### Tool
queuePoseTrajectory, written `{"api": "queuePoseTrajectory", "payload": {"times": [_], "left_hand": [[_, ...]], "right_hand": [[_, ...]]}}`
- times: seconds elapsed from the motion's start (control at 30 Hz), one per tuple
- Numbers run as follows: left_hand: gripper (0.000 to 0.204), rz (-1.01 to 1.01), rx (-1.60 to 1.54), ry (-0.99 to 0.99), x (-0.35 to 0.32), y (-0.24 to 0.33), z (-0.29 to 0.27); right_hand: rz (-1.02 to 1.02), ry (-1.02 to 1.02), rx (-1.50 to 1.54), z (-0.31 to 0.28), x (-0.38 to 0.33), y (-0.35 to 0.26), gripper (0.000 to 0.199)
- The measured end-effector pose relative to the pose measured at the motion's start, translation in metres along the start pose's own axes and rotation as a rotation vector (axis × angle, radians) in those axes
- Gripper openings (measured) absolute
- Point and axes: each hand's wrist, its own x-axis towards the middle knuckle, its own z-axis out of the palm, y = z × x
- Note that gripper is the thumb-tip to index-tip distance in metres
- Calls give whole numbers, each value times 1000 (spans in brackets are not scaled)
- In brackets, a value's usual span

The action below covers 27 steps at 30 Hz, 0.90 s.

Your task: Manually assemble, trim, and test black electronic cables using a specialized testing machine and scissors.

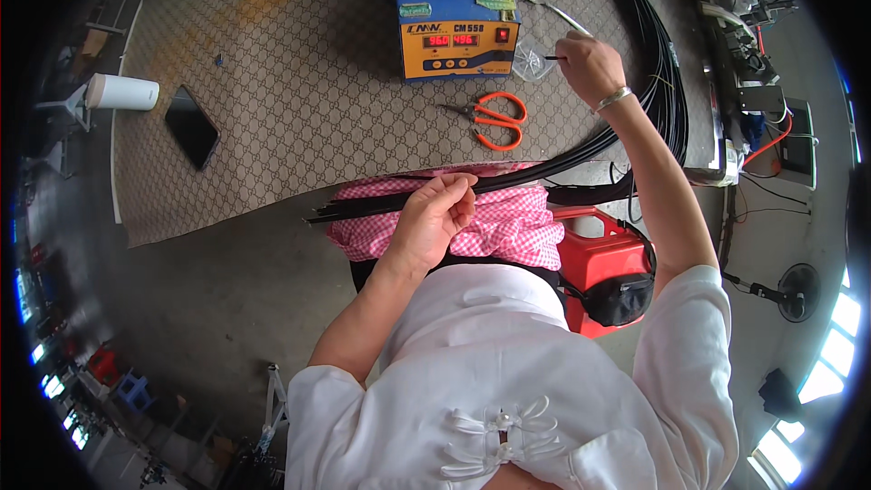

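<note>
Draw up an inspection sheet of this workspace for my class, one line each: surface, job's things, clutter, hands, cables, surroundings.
Surface: brown patterned table cover, orange-stained at upper left.
Job's things: blue-and-orange boxy unit with lit red digits; orange-handled metal scissors in front of it.
Clutter: white cylindrical cup and flat black phone at left; silver metal spoon right of the unit.
Hands: left hand curled at the cables, grip unclear; right hand pinching a thin black piece.
Cables: long black cable bundle curving along the table's right side toward the left hand.
Surroundings: red plastic stool and black round fan at right.
</note>
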Motion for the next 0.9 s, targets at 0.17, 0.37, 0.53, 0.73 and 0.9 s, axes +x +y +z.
{"api": "queuePoseTrajectory", "payload": {"times": [0.17,0.37,0.53,0.73,0.9], "left_hand": [[13,-12,-11,29,-1,2,-2],[13,-16,-31,26,-1,3,-4],[12,10,-24,4,3,4,-10],[13,30,-24,-13,7,5,-15],[12,36,-49,2,7,9,-18]], "right_hand": [[-40,-16,-30,12,-2,0,10],[6,50,171,1,-3,4,7],[55,81,570,-33,3,5,8],[-19,120,594,-72,43,-16,10],[-223,243,406,-77,92,-26,8]]}}
